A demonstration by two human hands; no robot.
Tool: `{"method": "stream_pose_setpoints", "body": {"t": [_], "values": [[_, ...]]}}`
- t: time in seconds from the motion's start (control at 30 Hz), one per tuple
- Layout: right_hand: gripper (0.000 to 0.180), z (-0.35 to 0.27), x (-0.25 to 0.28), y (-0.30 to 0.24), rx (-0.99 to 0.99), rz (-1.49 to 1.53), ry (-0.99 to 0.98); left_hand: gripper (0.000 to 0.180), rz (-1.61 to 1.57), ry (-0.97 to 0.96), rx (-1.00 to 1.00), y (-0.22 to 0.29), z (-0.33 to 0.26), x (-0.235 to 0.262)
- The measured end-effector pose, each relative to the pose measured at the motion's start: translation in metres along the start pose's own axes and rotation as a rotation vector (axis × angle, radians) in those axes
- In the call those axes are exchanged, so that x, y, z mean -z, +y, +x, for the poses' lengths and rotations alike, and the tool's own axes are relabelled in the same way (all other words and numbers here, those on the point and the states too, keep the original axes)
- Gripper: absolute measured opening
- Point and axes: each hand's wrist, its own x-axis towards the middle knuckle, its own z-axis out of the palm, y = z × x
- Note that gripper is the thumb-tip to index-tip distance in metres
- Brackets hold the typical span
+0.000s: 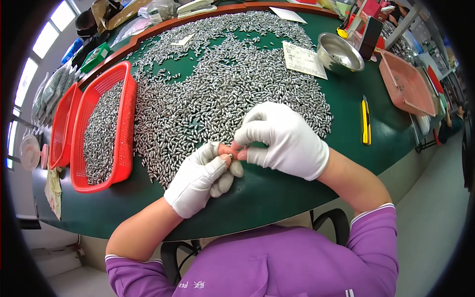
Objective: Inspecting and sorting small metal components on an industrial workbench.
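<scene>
My left hand (193,180), in a white glove with bare fingertips, pinches a small silvery metal part (230,156) between thumb and forefinger. Close against those fingertips is my right hand (289,143), gloved the same way. Its thumb and forefinger are drawn together, and whatever lies between them is too small or hidden to make out. Both hands are just above the near edge of a wide spread of small silvery metal parts (213,94) on the green table (277,203).
To the left, a red plastic basket (127,133) holds more such parts, with another red basket (62,136) beside it. On the right are a printed paper slip (304,60), a steel bowl (329,54), a yellow utility knife (365,121) and a pink basket (420,101). A raised wooden edge (143,37) runs along the back.
</scene>
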Motion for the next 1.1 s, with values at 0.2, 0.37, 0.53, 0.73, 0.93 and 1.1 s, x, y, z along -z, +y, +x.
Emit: {"method": "stream_pose_setpoints", "body": {"t": [0.2,0.37,0.53,0.73,0.93,1.1], "values": [[0.019,-0.001,-0.011,-0.006,0.133,-0.1,0.093,0.018,0.02,0.018,-0.017,-0.002,0.0,0.0],[0.017,-0.004,-0.017,-0.01,0.174,-0.388,0.141,0.016,-0.059,0.026,-0.049,-0.005,0.002,0.0],[0.014,0.0,-0.007,-0.006,0.083,-0.426,0.213,0.015,-0.061,0.015,-0.057,-0.005,0.003,-0.001],[0.012,0.002,0.024,0.026,-0.072,-0.594,0.392,0.015,-0.07,0.004,-0.06,-0.004,0.004,0.001],[0.015,0.0,0.025,0.018,-0.062,-0.516,0.079,0.02,-0.124,-0.084,-0.115,-0.008,0.004,0.007],[0.009,-0.005,0.01,0.019,-0.052,-0.509,-0.115,0.027,-0.096,-0.099,-0.119,-0.005,0.003,0.005]]}}
